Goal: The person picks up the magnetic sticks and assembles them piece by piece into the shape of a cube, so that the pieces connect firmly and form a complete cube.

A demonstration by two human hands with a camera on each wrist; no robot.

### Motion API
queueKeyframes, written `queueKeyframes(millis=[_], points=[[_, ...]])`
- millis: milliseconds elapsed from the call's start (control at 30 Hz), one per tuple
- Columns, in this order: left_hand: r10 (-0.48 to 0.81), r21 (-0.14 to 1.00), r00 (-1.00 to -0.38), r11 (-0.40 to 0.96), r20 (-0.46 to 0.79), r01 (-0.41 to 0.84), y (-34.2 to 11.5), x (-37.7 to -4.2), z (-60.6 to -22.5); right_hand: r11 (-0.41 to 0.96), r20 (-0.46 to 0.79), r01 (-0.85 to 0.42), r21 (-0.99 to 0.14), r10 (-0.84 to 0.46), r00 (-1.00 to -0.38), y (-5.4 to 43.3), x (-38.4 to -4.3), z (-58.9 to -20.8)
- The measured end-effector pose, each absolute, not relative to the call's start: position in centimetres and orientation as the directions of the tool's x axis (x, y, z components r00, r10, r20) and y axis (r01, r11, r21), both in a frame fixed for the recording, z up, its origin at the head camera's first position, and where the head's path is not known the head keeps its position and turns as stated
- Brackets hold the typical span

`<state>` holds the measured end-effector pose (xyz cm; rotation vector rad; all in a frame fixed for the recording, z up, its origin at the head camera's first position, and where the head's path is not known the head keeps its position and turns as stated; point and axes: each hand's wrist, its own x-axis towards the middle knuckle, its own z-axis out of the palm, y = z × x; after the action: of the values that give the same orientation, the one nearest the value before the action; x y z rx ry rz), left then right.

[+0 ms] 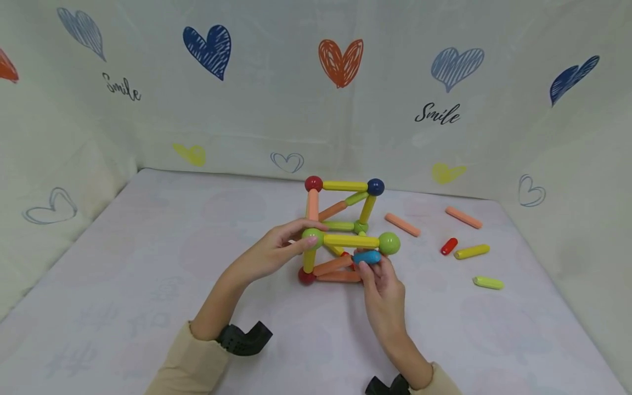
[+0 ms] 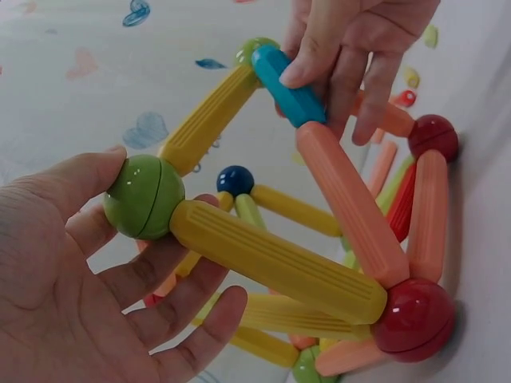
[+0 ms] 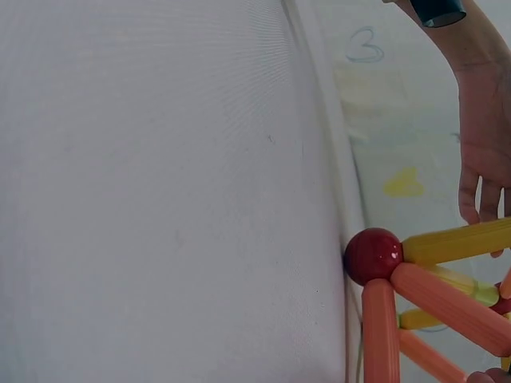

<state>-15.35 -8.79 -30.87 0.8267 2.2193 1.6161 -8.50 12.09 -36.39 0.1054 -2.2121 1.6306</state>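
Observation:
My left hand (image 1: 264, 252) pinches a green ball (image 2: 144, 198) at one corner of a frame built from coloured rods and balls. Between the thumb and fingers of my right hand (image 1: 387, 299) is a short blue rod (image 1: 367, 257). In the left wrist view one end of this rod lies by a second green ball (image 1: 389, 243), the other against the tip of a salmon rod (image 2: 351, 203). A yellow rod (image 1: 351, 241) joins the two green balls. The frame's near lower corner is a red ball (image 3: 374, 255). Part of the frame's lower side is hidden by my right hand.
Loose rods lie on the table (image 1: 148, 263) to the right: salmon (image 1: 402, 225), another salmon (image 1: 463, 217), red (image 1: 449, 246), yellow (image 1: 472, 252) and yellow-green (image 1: 488, 283). Behind the table hangs a white cloth (image 1: 276, 99) printed with hearts.

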Motion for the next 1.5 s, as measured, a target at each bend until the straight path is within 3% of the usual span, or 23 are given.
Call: queueKeyframes(millis=[300, 433, 533, 700, 1167, 1500], points=[[0.587, 0.934, -0.802, 0.216, 0.109, 0.284, -8.7, -15.3, -30.9, 0.608, 0.585, -0.424, -0.671, 0.084, -0.806, 12.6, -7.6, -36.2], [0.584, 0.933, -0.805, 0.222, 0.105, 0.282, -8.7, -15.3, -30.8, 0.559, 0.469, -0.33, -0.76, 0.12, -0.875, 13.1, -6.7, -35.7], [0.579, 0.931, -0.809, 0.23, 0.103, 0.283, -8.8, -15.3, -30.7, 0.387, 0.306, -0.216, -0.897, 0.188, -0.933, 13.5, -6.4, -35.2], [0.576, 0.93, -0.812, 0.238, 0.097, 0.28, -8.9, -15.3, -30.7, 0.202, 0.211, -0.158, -0.966, 0.273, -0.939, 13.7, -6.7, -34.6], [0.582, 0.93, -0.806, 0.231, 0.104, 0.286, -8.6, -15.4, -31.0, 0.161, 0.174, -0.128, -0.979, 0.311, -0.934, 13.0, -7.7, -34.8], [0.577, 0.928, -0.808, 0.224, 0.119, 0.297, -8.2, -15.3, -31.1, 0.121, -0.039, 0.066, -0.99, 0.214, -0.976, 13.2, -8.7, -34.8]])
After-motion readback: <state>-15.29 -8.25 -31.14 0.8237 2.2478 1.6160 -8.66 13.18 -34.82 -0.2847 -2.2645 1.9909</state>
